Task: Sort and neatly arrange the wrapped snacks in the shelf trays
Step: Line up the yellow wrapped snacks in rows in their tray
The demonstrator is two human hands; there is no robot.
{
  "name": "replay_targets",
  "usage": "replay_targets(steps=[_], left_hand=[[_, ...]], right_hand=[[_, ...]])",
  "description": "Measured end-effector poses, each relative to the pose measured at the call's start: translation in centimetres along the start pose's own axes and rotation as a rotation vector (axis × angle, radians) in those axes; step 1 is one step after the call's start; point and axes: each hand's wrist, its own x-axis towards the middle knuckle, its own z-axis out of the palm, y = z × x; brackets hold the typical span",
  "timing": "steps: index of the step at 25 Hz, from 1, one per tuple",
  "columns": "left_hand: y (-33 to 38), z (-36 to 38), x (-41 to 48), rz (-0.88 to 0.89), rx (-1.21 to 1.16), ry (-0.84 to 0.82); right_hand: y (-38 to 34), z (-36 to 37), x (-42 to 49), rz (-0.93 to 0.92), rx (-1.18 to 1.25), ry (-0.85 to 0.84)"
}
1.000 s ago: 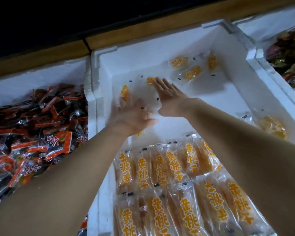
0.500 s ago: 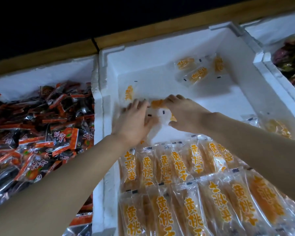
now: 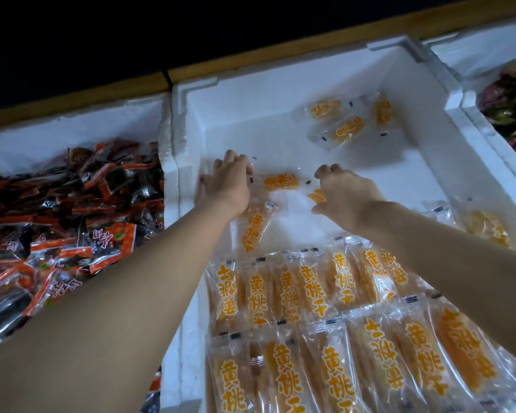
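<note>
While both arms reach into the white foam tray [image 3: 251, 93], the left hand [image 3: 227, 187] lies close to the tray's left wall. Its fingers are bent down over the far end of a slanted packet [image 3: 252, 234] of orange-printed snack; whether they close on the wrapper cannot be told. The right hand [image 3: 347, 198] has its fingers curled and its thumb drawn under, pinching the clear wrapper of a second packet [image 3: 316, 197], of which only an orange edge shows. Between the two hands a crosswise packet [image 3: 280, 182] lies flat on the tray floor. Three loose packets [image 3: 347, 129] sit near the far right corner, and a lone packet [image 3: 486, 228] lies by the right wall. Two neat rows of packets [image 3: 298, 287] fill the near part of the tray, laid side by side. The left-hand tray [image 3: 72, 129] holds a jumbled heap of red-and-black snacks [image 3: 72, 204]; the right-hand tray [image 3: 474, 52] holds dark wrapped items [image 3: 510, 99]. A wooden shelf edge [image 3: 72, 98] runs behind the trays.
</note>
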Motion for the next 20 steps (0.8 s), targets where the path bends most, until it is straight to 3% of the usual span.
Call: replay_targets(steps=[4, 7, 10, 15, 20], left_hand=[[0.2, -0.3, -2.3, 0.041, -0.009, 0.028], [0.0, -0.5, -3.2, -0.016, -0.047, -0.152], [0.2, 0.1, -4.4, 0.100, 0.115, -0.379], [0.9, 0.7, -4.2, 0.049, 0.028, -0.241], [1.2, 1.1, -4.7, 0.049, -0.096, -0.236]], right_hand=[[-0.4, -1.3, 0.9, -0.135, 0.224, 0.224], [-2.3, -0.7, 2.2, -0.259, 0.140, 0.071], [-2.7, 1.0, 2.6, -0.222, 0.052, 0.023], [-0.7, 0.3, 2.1, -0.061, 0.128, 0.069], [0.3, -1.7, -0.4, -0.040, 0.200, 0.156]])
